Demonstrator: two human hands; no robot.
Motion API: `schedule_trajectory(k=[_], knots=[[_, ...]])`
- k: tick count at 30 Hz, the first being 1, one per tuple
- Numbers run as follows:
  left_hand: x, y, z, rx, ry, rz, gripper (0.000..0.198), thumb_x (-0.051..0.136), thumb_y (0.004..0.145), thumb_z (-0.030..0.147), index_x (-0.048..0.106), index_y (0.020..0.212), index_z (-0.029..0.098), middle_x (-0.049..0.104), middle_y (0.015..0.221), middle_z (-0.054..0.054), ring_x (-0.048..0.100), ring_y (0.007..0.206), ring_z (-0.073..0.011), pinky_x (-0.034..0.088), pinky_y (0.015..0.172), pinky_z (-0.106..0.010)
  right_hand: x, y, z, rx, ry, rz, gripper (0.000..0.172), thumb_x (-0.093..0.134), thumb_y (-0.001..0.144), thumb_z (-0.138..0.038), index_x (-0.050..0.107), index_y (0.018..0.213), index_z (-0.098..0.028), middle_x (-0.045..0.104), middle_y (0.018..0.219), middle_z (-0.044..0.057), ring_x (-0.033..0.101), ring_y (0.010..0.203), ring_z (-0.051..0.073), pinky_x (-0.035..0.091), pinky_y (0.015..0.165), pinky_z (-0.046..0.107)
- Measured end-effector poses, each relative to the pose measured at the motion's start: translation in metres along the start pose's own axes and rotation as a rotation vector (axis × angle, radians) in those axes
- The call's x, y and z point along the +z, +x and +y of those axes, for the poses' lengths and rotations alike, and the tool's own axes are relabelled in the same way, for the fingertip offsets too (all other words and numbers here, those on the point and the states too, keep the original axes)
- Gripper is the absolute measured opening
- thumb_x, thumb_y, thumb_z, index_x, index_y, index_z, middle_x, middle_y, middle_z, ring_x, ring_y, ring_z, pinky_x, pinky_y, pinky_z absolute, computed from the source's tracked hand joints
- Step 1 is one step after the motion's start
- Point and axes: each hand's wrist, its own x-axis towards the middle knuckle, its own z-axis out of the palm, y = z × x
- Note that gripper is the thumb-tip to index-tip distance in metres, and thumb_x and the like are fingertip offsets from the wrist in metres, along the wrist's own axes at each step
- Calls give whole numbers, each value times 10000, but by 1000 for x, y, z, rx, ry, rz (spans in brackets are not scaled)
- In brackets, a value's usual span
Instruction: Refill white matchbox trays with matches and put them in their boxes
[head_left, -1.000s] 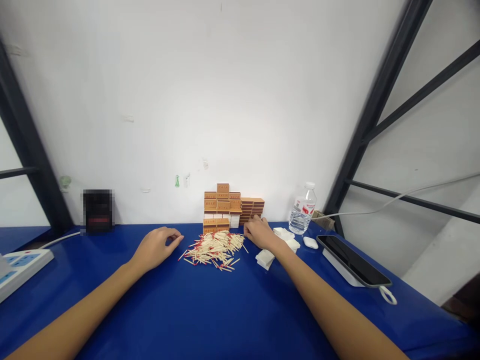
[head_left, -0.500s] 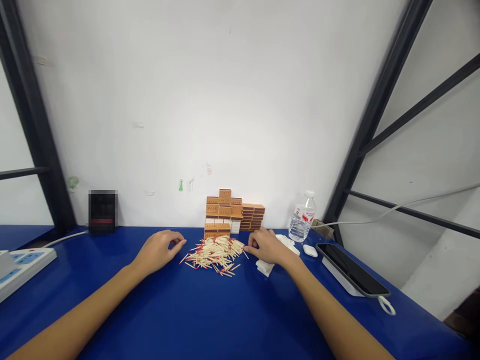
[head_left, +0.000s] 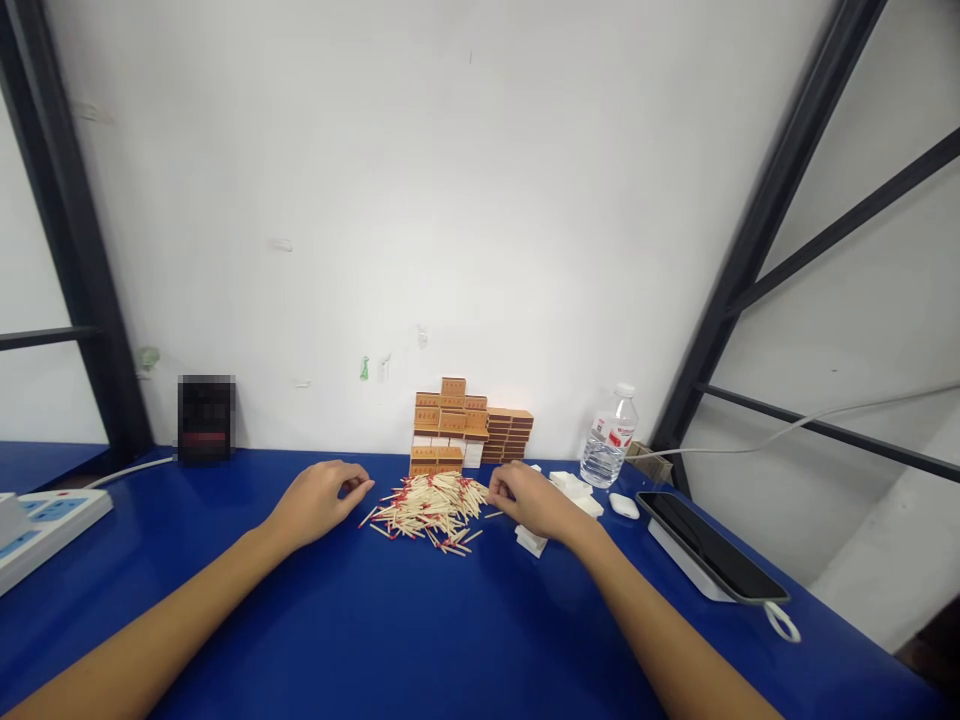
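Near the centre of the frame, a loose pile of matchsticks (head_left: 435, 508), many showing red heads, is lying on the blue bench (head_left: 405, 640). The left hand (head_left: 319, 503) is hovering or resting just left of the pile, its grip curling loosely, with thumb and fingertips standing slightly apart. The right hand (head_left: 529, 497) is reaching in from the lower right to the pile's right edge; its fingers are curling downward, and I cannot tell whether that grip is together, apart or clamped on a match. A stray matchstick (head_left: 493, 514) is lying just below its thumb. Behind the pile, stepped orange matchboxes (head_left: 453, 422) are standing against the white wall (head_left: 480, 200), and a darker stack of boxes (head_left: 508, 437) is adjoining them on the right. Small white trays (head_left: 574, 490) are lying partly behind the right forearm. Toward the right of the frame, a clear bottle (head_left: 606, 445), a white case (head_left: 624, 506) and a dark phone (head_left: 712, 545) are occupying the bench, while a power strip (head_left: 52, 530) is sitting at the left edge.
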Motion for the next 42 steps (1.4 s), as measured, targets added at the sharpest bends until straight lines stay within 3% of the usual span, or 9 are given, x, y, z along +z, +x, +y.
schedule_trajectory(k=[4,7,10,13,20,28,31,37,42], knots=[[1,0,-1,8,-6,-4,339,492,999,449,755,953,240,771,922,-35,693,819,-207,492,756,-310,6,3,-9,-100,65,19,140,665,921,-208,695,788,-176,698,765,38,598,785,178,383,706,262],[1,0,-1,7,-5,9,352,491,995,463,761,952,240,771,917,-41,696,816,-209,500,756,-305,0,2,-2,-54,56,30,106,662,912,-195,713,821,-175,694,772,30,589,736,164,379,685,264],[0,-1,0,9,-6,6,351,495,988,461,762,936,239,769,903,-44,695,808,-212,502,740,-303,-8,-1,12,6,72,-40,32,709,864,-186,734,885,-185,695,815,20,596,731,158,391,680,261],[0,-1,1,4,-4,-7,339,501,983,451,762,925,242,764,882,-41,687,791,-212,501,725,-304,-6,-3,18,-3,93,-113,142,781,816,-238,746,948,-200,693,903,30,611,826,181,417,734,270],[0,-2,1,8,-12,4,335,512,981,449,767,917,241,759,864,-48,677,781,-214,494,722,-305,4,-5,1,-34,115,-206,85,637,897,-138,703,864,-180,688,921,64,596,946,214,440,818,284],[-1,-1,2,10,4,-21,339,496,992,438,754,916,231,754,871,-51,675,787,-215,477,728,-312,0,3,3,0,194,15,156,548,969,-184,699,1008,-178,706,941,64,615,882,203,447,788,296],[0,-2,2,18,0,-15,340,496,991,443,755,925,233,752,869,-53,677,793,-218,480,735,-314,0,7,4,-45,187,81,205,546,974,-208,749,948,-189,736,944,71,626,913,218,443,830,316],[0,-3,2,24,-15,-10,338,496,989,442,752,912,236,744,850,-54,669,782,-217,476,725,-315,2,10,2,44,400,167,164,649,910,-297,762,857,-190,745,799,37,604,719,181,432,668,279],[2,-3,2,40,-26,10,351,494,991,454,750,892,236,739,830,-54,661,773,-217,462,705,-315,13,13,3,88,553,211,299,717,848,-463,730,786,-170,689,714,37,551,650,159,426,603,271]])
